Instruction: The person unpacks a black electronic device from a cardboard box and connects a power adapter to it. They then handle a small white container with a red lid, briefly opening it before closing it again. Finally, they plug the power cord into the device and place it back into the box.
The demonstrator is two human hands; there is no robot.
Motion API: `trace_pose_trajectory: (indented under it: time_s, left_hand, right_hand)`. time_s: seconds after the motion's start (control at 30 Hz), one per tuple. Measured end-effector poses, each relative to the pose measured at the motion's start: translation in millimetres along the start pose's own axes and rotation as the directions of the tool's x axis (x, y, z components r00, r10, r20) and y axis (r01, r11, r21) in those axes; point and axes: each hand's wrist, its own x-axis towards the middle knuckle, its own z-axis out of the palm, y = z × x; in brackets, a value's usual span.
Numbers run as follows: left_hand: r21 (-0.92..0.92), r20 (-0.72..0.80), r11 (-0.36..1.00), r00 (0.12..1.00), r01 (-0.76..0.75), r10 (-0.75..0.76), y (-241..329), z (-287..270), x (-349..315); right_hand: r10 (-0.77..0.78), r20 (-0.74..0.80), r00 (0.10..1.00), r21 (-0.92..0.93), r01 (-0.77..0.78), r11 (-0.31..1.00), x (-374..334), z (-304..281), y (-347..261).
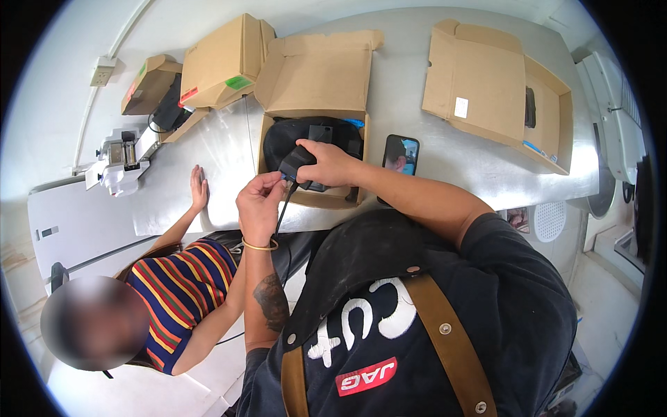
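My right hand is closed around a small black block, possibly a power adapter, above the open cardboard box. The fingertips of my left hand pinch at the block's lower left end, where a bit of blue shows. What exactly they grip is too small to make out. From there a black cable hangs past my left wrist. A black padded case with black parts lies inside the box, partly hidden by my right hand.
Right of the box, a phone lies on the metal table. Another open box stands at the far right, more boxes at the back left. A white-grey machine sits left, near a co-worker's hand resting on the table.
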Motion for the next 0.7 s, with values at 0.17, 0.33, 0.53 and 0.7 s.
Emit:
trace_pose_trajectory:
  time_s: [0.17,0.33,0.53,0.7]
  left_hand:
    - [-0.034,0.010,0.999,1.000,0.023,-0.022,4.2,0.5,1.3]
    - [-0.033,0.019,0.999,0.999,0.037,-0.036,4.6,1.4,3.3]
    - [-0.046,0.041,0.999,0.999,0.014,-0.012,1.3,-1.7,6.5]
    - [0.042,0.032,0.999,0.999,0.003,-0.004,4.8,-0.6,5.6]
  right_hand:
    - [-0.041,-0.012,0.999,-0.040,0.041,0.998,0.6,0.9,0.1]
    - [-0.055,-0.037,0.998,-0.078,0.052,0.996,1.3,2.8,1.7]
    - [-0.078,-0.049,0.996,-0.122,0.072,0.990,0.1,5.2,1.4]
    - [-0.082,-0.032,0.996,-0.134,0.077,0.988,-1.9,5.6,-0.3]
